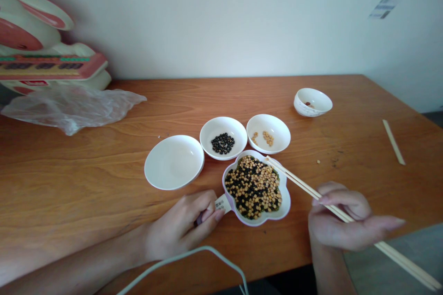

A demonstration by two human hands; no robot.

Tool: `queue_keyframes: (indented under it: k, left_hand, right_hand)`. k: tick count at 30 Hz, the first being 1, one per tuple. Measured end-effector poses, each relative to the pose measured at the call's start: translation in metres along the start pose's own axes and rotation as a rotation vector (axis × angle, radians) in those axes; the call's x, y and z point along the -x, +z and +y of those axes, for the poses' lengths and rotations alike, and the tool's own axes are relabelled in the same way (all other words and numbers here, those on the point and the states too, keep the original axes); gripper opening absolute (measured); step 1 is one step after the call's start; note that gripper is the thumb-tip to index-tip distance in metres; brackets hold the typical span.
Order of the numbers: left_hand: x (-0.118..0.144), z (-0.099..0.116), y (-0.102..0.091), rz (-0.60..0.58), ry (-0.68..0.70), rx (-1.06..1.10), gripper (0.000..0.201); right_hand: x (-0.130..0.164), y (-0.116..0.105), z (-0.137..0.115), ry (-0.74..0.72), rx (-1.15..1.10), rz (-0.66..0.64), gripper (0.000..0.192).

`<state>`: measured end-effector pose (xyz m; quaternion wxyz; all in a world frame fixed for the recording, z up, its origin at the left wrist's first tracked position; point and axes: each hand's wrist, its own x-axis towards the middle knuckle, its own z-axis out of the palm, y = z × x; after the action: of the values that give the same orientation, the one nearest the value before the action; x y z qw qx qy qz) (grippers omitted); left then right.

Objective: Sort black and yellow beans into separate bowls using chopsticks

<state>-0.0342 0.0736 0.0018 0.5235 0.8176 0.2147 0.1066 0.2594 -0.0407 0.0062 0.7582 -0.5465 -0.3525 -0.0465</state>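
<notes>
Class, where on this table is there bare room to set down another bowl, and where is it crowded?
Bare wood lies between the plastic bag and the empty bowl, and between the far small bowl and the loose stick. Around the mixed bean dish it's crowded.

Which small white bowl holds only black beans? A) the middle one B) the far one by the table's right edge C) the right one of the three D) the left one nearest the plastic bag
A: the middle bowl holds a small pile of black beans; the left bowl looks empty, and the right bowl holds a few yellow ones.
</notes>
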Motion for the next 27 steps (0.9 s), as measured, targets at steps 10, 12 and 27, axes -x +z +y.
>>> queue_keyframes:
  k: [10,12,27]
  left_hand:
    - [-0.0019,0.0045,-0.0015,0.012,0.021,0.014,0.027]
    - [-0.0021,0.0045,-0.0013,0.017,0.025,0.018,0.028]
    - [-0.0024,0.0046,-0.0011,0.02,0.038,-0.009,0.027]
  right_hand:
    - [-0.0028,-0.0037,0.0066,0.033,-0.007,0.017,0.074]
    - [-0.0028,-0.0048,0.0064,0.065,-0.021,-0.065,0.078]
    - [0.0021,-0.0047,0.0043,0.267,0.091,-0.35,0.091]
